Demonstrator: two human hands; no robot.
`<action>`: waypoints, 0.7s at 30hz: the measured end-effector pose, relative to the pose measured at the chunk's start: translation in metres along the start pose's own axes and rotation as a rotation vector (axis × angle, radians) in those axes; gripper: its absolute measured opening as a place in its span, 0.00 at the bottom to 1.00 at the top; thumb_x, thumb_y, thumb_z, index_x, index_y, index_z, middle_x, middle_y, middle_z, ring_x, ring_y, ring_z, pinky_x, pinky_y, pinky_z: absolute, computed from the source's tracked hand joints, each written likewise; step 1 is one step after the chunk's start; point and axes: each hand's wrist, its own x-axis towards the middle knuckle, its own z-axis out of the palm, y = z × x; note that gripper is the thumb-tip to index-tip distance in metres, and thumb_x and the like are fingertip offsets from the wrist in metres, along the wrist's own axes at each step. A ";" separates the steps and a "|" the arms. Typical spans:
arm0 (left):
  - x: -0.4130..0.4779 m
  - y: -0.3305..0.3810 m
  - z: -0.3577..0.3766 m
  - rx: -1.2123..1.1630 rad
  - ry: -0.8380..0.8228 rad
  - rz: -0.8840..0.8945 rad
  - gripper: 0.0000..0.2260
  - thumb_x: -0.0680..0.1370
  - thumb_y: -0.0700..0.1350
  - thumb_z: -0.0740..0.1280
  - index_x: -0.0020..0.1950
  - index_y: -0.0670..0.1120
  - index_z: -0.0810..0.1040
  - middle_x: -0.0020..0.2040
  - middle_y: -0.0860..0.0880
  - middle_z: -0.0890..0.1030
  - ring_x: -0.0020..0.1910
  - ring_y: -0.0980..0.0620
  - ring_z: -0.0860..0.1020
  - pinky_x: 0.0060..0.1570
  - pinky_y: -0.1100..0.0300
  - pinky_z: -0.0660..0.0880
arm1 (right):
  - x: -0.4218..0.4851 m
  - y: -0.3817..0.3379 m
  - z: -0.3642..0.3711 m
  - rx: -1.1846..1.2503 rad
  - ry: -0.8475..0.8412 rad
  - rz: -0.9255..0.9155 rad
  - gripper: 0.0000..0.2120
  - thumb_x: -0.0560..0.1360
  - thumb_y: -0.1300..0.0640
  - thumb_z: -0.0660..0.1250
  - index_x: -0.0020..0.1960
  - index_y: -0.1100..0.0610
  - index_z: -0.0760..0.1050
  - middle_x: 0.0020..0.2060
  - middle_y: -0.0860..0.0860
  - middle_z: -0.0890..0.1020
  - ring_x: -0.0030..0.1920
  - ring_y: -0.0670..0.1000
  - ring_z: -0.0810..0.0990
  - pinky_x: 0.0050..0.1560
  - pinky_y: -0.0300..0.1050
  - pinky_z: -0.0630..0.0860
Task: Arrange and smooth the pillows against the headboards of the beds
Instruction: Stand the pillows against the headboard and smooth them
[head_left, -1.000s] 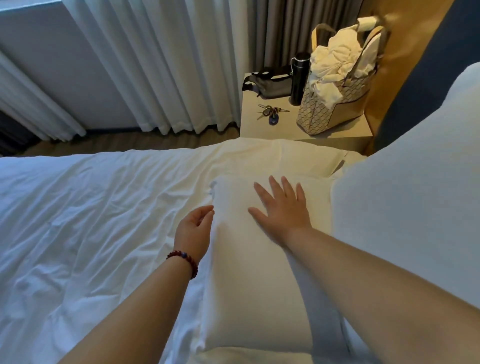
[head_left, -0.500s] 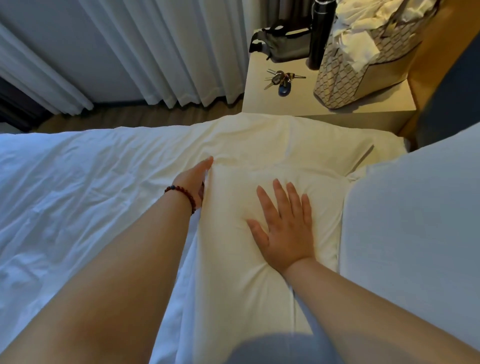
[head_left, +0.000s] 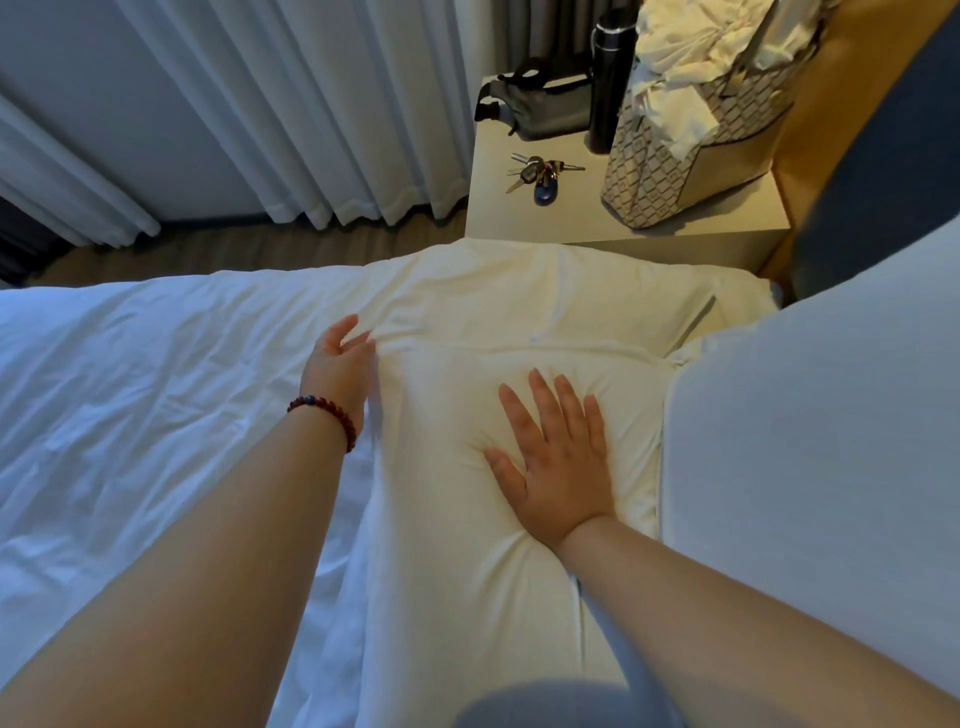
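Observation:
A cream pillow lies flat on the white bed, running from the bottom of the view toward the nightstand. My right hand lies flat on it with fingers spread, pressing a dent into its upper half. My left hand, with a bead bracelet at the wrist, rests against the pillow's left edge near its far corner, fingers loosely extended. A second, larger white pillow stands at the right, leaning toward the dark blue headboard.
A beige nightstand stands past the bed with keys, a black flask, a grey pouch and a patterned tote bag stuffed with white cloth. White curtains hang at the back over a wood floor.
My view has tipped down and closer over the bed. My left hand slid farther along the pillow's left edge toward its far corner. My right hand stays flat on the pillow and presses deeper.

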 end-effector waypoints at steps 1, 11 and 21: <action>-0.008 -0.004 0.002 0.094 0.002 0.042 0.20 0.81 0.41 0.62 0.72 0.53 0.68 0.69 0.51 0.73 0.62 0.52 0.75 0.60 0.57 0.74 | 0.000 -0.001 -0.002 0.001 -0.014 0.006 0.31 0.78 0.35 0.48 0.77 0.45 0.58 0.77 0.53 0.60 0.78 0.58 0.54 0.74 0.62 0.49; -0.062 -0.048 0.050 1.337 -0.351 0.579 0.25 0.81 0.61 0.41 0.78 0.60 0.44 0.79 0.56 0.42 0.77 0.54 0.36 0.75 0.47 0.37 | 0.078 0.035 -0.044 0.027 -0.040 0.355 0.23 0.80 0.40 0.51 0.70 0.48 0.70 0.66 0.49 0.75 0.69 0.54 0.68 0.70 0.56 0.61; -0.145 -0.089 0.028 1.229 -0.191 0.604 0.26 0.79 0.59 0.35 0.77 0.58 0.35 0.76 0.56 0.30 0.74 0.55 0.28 0.75 0.51 0.35 | -0.035 -0.013 -0.059 -0.005 -0.178 0.358 0.30 0.79 0.37 0.38 0.78 0.43 0.36 0.78 0.49 0.37 0.77 0.54 0.32 0.76 0.56 0.36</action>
